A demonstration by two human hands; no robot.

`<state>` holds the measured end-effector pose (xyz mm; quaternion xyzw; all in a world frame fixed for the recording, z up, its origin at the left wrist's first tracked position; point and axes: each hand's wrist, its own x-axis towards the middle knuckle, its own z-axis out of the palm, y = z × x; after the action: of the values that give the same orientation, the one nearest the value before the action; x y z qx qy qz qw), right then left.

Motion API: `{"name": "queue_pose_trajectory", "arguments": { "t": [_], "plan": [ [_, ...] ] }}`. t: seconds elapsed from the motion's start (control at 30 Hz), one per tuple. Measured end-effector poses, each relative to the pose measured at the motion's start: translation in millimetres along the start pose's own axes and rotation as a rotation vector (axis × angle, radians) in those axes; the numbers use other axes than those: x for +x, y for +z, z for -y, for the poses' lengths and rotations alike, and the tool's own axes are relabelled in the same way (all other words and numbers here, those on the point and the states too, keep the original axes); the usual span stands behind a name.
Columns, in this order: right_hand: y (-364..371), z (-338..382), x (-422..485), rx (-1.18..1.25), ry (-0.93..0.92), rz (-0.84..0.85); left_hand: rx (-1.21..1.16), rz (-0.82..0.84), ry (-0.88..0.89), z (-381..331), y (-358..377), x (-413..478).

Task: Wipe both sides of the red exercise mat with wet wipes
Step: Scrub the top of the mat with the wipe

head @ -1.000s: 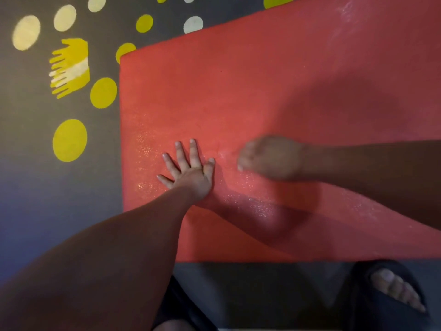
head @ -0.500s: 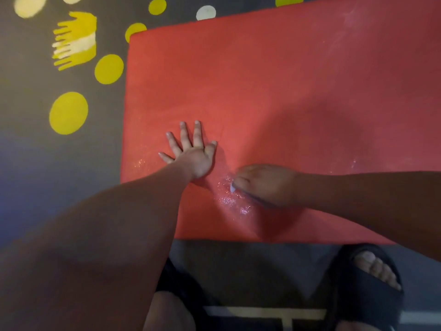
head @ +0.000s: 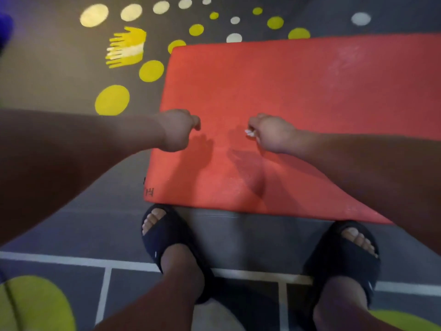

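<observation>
From my remote seat I look down through the head camera at the red exercise mat [head: 298, 96], which lies flat on a dark grey floor [head: 59, 75] painted with yellow dots [head: 112, 100], paler dots [head: 94, 15] and a yellow handprint [head: 126, 47]. The mat's near edge runs just ahead of my operator's two feet, each in a dark open-toed slide, the left one [head: 171, 237] close to the mat's near left corner, the right one [head: 346, 249] further along. A small black marking [head: 149, 192] sits at that corner. The left hand [head: 179, 130] hangs over the mat just inside its left edge, fingers curled under into a loose fist, and I see nothing in it. The right hand [head: 272, 133] is beside it, well apart, over the middle of the near part of the mat; its fingers pinch a small crumpled white wet wipe [head: 250, 133], which pokes out at the fingertips. Each hand casts a shadow on the mat, offset toward the feet. White lines [head: 71, 259] cross the floor under the feet.
</observation>
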<state>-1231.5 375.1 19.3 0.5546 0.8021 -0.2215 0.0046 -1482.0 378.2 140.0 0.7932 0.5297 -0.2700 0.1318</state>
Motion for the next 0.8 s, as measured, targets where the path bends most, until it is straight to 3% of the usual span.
{"name": "queue_pose_trajectory", "arguments": {
  "t": [0.43, 0.67, 0.73, 0.8],
  "plan": [
    [40.7, -6.2, 36.7, -0.020, -0.010, -0.067, -0.261, 0.033, -0.106, 34.2, 114.8, 53.8],
    [26.6, -26.2, 83.2, 0.040, 0.306, -0.263, -0.227, 0.084, -0.071, 56.0, 157.2, 57.2],
    [42.4, -11.2, 79.6, 0.057, 0.242, -0.257, -0.242, 0.092, -0.088, 52.7, 158.5, 58.3],
    [63.9, 8.5, 63.2, 0.117, 0.046, -0.240, -0.275, 0.102, -0.123, 47.0, 155.8, 59.2]
  ]
}}
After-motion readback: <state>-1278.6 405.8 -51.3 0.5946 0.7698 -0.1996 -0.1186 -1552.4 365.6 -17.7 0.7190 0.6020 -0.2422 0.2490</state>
